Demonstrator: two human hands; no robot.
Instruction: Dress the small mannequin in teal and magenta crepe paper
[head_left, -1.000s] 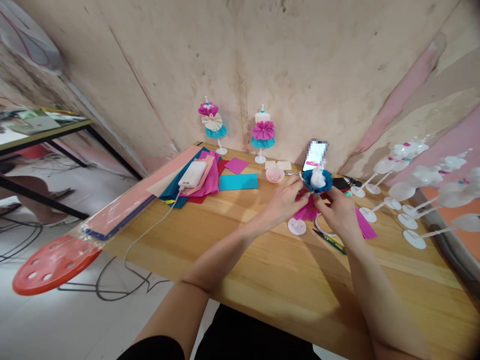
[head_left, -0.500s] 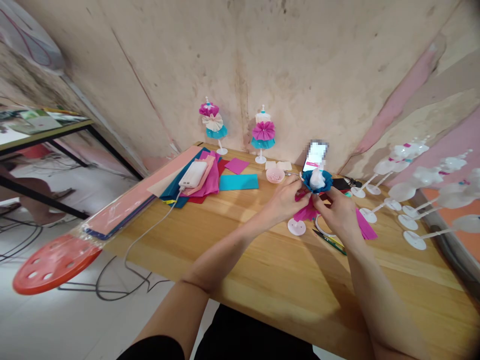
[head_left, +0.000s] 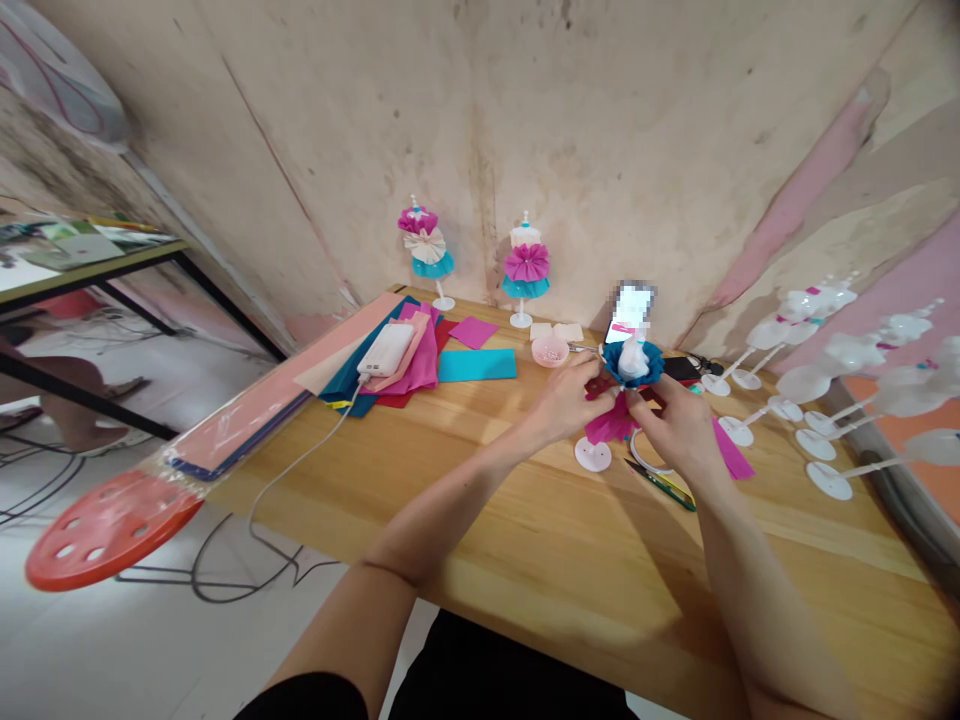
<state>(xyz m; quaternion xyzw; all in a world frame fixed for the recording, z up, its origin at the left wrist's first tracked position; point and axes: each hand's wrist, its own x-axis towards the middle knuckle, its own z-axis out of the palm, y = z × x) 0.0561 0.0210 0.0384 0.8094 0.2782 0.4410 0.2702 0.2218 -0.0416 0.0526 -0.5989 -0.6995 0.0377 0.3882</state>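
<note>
Clock read with 12 away from the wearer. White dress form point(head_left: 635, 358) sits between the hands, upper part at 2 o'clock from the left hand point(head_left: 574, 398), 11 o'clock from the right hand point(head_left: 679, 425). Both touching it, neither clearly nearer. Long axis runs 7 to 1: round base point(head_left: 593, 455) at the 7 end, torso at the 1 end, so form looks tilted; lens may add to that. Can't tell if base bears fully on the worktop point(head_left: 465, 510).

Blue ruffle point(head_left: 619, 374) circles the form near its middle, magenta ruffle point(head_left: 609, 422) at 7 o'clock from it. Left hand: thumb and fingers closed in a pinch on blue ruffle's near-left edge. Right hand: same pinch, near-right edge, some fingers hidden behind. Thumbs close together at 6 o'clock on the ruffle.

Left forearm points 1 to 2 o'clock, reaching across. Right forearm points 11, steeper. Both wrists roughly straight, palms turned inward.

Around: green snips point(head_left: 664, 485) at 6 o'clock from right hand, just beside white ring point(head_left: 640, 455). Pink bowl point(head_left: 550, 350) at 11 from left hand. Phone point(head_left: 628, 312) at 12, behind the form. Magenta strip point(head_left: 730, 448) at 4 from right hand. Blue strip point(head_left: 478, 365) at 10 from left hand.
</note>
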